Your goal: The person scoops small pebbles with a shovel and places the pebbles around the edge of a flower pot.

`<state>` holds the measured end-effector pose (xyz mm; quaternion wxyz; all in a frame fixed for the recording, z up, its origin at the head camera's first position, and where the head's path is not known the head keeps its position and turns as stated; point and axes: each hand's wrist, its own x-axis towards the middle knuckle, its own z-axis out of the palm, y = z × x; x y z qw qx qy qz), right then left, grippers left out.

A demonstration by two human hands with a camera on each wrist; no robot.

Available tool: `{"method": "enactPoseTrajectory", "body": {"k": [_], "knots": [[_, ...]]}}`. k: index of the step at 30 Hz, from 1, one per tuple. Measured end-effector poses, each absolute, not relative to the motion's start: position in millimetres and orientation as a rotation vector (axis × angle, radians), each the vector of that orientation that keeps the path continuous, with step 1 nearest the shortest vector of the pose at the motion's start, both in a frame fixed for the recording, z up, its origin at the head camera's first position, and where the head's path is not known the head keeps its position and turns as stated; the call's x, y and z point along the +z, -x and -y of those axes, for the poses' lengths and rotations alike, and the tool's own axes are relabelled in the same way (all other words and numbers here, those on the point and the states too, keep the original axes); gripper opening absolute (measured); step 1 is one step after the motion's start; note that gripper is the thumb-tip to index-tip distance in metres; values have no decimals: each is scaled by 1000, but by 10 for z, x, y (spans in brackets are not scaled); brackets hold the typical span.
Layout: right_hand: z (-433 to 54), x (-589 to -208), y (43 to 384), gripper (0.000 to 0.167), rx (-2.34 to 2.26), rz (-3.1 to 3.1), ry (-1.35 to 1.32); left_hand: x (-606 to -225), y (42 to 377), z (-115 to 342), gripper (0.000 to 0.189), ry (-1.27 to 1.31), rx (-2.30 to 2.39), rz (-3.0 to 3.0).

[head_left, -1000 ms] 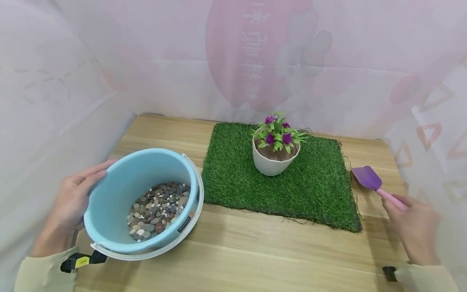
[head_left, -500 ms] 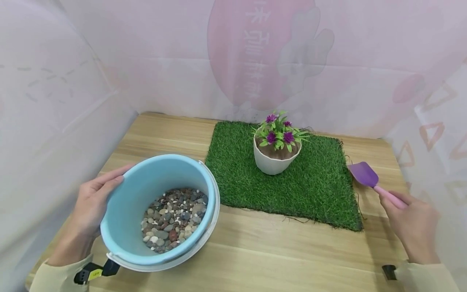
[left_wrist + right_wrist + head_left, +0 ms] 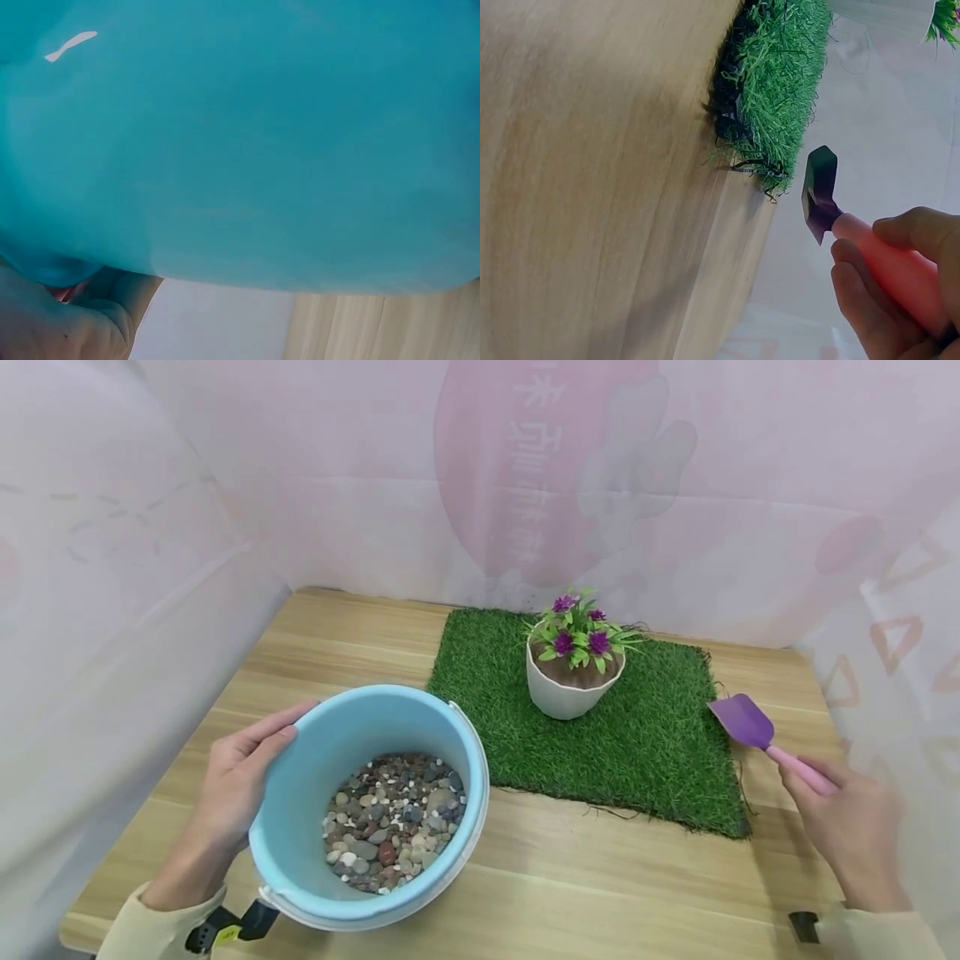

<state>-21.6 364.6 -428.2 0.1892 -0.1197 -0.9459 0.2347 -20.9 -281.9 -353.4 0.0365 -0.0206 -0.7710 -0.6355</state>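
My left hand [image 3: 243, 777] grips the left rim of a light blue bucket [image 3: 300, 827], thumb on top and the other fingers mostly hidden behind its wall. The bucket leans toward me, a white handle hanging along its near side, and mixed pebbles [image 3: 397, 822] cover its bottom. The bucket's blue outer wall [image 3: 285, 165] fills most of the left wrist view. On the right, my right hand [image 3: 851, 827] holds a small shovel by its pink handle [image 3: 892, 270]. Its purple blade [image 3: 742, 720] points left, over the right edge of the grass mat.
A green artificial grass mat [image 3: 510, 743] lies on the wooden table [image 3: 570, 877]. Toward its back stands a white pot [image 3: 562, 697] with purple flowers [image 3: 581, 639] and brown filling. Pale printed cloth [image 3: 360, 510] encloses the table at the back and sides.
My left hand has carried the bucket to the right and slightly toward me, closer to the mat's front left corner. The right hand with the shovel has barely moved.
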Motion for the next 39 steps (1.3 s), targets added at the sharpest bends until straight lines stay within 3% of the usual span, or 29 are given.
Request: {"method": "enactPoseTrajectory", "body": {"k": [16, 26, 39], "knots": [[-3620, -4243, 195, 33, 646, 2587, 311, -3527, 231, 2436, 39, 154, -1860, 2460], [-3602, -4156, 199, 33, 632, 2439, 124, -3570, 264, 2204, 39, 195, -1872, 2474], [-3314, -3778, 108, 32, 768, 2281, -130, -3565, 328, 2022, 39, 235, -1932, 2471]]}}
